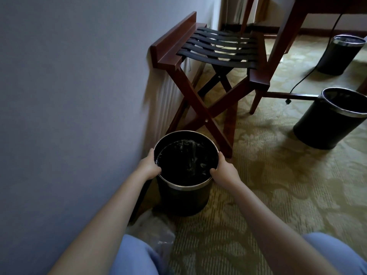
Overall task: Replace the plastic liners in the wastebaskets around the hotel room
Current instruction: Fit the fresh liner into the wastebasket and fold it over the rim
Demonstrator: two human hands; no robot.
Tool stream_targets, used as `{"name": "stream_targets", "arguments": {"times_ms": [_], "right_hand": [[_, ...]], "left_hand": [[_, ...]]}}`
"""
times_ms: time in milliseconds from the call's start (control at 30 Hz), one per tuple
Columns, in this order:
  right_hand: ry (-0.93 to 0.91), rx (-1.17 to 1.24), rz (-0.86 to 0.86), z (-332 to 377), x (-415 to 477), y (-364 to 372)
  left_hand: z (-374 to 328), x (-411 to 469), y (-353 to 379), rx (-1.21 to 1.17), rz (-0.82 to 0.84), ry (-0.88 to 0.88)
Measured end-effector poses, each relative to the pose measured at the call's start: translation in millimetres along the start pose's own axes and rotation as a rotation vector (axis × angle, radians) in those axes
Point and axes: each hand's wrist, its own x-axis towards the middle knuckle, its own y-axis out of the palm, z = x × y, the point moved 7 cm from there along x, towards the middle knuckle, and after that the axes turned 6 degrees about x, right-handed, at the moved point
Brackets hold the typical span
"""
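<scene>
Presently, the lined wastebasket (185, 187) is gripped at its rim by the left hand (149, 166) and right hand (224, 170) beside the wall (75, 96).

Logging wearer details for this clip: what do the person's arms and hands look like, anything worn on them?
The left forearm and right forearm are bare, with no sleeves in view. The left hand and right hand are ungloved; no watch, ring or bracelet shows. Light blue trousers cover the knees.
</scene>
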Motion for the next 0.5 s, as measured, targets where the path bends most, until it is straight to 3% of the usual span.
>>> {"name": "stream_targets", "arguments": {"times_ms": [500], "right_hand": [[-0.033, -0.225, -0.013, -19.1, 10.2, 15.8]], "left_hand": [[14.8, -11.7, 27.4, 0.135, 0.065, -0.012]]}}
